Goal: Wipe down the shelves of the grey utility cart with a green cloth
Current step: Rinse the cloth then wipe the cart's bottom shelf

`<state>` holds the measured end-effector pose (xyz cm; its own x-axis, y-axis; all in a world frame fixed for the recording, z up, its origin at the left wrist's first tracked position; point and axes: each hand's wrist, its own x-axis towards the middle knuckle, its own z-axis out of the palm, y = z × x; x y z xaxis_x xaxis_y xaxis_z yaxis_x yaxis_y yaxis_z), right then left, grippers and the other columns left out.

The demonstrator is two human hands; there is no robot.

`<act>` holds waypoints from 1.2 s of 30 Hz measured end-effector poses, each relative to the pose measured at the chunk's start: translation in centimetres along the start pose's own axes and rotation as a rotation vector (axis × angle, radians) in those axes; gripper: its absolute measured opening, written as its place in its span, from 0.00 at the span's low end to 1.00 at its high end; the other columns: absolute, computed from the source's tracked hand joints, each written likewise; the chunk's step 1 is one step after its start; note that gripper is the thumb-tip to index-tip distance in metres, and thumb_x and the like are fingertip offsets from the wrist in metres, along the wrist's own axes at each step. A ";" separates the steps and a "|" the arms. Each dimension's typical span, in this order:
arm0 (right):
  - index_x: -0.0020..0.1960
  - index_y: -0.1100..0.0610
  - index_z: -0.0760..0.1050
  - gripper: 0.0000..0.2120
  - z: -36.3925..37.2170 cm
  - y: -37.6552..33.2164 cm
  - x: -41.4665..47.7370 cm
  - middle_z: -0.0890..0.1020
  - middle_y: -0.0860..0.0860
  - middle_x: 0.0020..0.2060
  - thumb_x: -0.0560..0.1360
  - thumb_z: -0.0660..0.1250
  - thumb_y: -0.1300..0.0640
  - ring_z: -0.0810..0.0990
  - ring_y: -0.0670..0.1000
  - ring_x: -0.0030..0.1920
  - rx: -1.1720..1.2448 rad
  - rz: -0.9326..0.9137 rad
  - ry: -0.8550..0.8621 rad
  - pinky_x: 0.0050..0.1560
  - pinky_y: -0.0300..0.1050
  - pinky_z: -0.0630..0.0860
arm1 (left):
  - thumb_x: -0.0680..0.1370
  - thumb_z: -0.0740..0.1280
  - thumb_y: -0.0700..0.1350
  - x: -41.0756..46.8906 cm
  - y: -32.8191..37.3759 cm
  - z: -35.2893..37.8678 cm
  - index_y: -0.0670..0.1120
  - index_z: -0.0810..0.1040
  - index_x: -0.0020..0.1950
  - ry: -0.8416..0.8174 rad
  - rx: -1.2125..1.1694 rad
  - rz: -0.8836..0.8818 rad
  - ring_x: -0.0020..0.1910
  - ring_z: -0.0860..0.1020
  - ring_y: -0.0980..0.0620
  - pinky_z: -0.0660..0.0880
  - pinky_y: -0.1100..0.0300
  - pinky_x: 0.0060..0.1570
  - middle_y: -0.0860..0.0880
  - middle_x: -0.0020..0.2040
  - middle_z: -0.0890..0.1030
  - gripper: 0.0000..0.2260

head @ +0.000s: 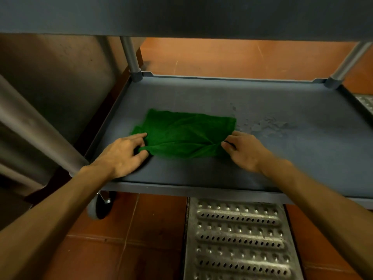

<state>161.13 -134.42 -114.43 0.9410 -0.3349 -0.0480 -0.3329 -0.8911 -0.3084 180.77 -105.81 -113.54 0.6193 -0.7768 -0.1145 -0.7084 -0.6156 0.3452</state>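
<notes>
A green cloth lies spread flat on the lower shelf of the grey utility cart, left of the shelf's middle. My left hand pinches the cloth's near left corner between thumb and fingers. At the near right corner my right hand pinches the cloth's edge, and the fabric is creased between the two hands. Wet streaks and droplets mark the shelf just right of the cloth. The underside of the upper shelf fills the top of the view.
Two grey posts rise from the shelf's far corners. A caster wheel sits under the near left corner. Orange floor tiles and a perforated metal drain grate lie below. A steel surface stands close on the left.
</notes>
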 end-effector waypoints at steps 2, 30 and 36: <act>0.47 0.59 0.78 0.18 -0.3 -0.1 -0.7 0.75 0.53 0.43 0.82 0.56 0.49 0.77 0.56 0.45 -0.003 -0.016 -0.027 0.50 0.51 0.74 | 0.77 0.60 0.54 -0.7 0.0 0.1 0.54 0.73 0.45 -0.021 0.013 0.031 0.73 0.69 0.48 0.70 0.52 0.66 0.54 0.76 0.67 0.06; 0.43 0.55 0.76 0.18 -2.9 -1.2 -8.2 0.79 0.50 0.35 0.82 0.55 0.45 0.78 0.49 0.37 0.223 0.056 -0.233 0.42 0.43 0.72 | 0.75 0.48 0.66 -7.8 0.9 -1.8 0.54 0.70 0.43 -0.092 0.006 0.127 0.34 0.76 0.58 0.74 0.55 0.40 0.54 0.36 0.76 0.20; 0.53 0.56 0.79 0.19 -4.3 -1.8 -7.5 0.83 0.56 0.49 0.82 0.56 0.44 0.81 0.56 0.51 0.386 0.098 -0.302 0.60 0.53 0.75 | 0.82 0.58 0.54 -7.4 1.3 -2.4 0.51 0.73 0.42 -0.130 -0.039 0.070 0.34 0.77 0.56 0.72 0.56 0.39 0.50 0.34 0.77 0.12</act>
<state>154.41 -131.60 -109.43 0.9008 -0.2573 -0.3498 -0.4280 -0.6622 -0.6151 176.09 -100.53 -110.01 0.5179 -0.8299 -0.2074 -0.7331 -0.5556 0.3922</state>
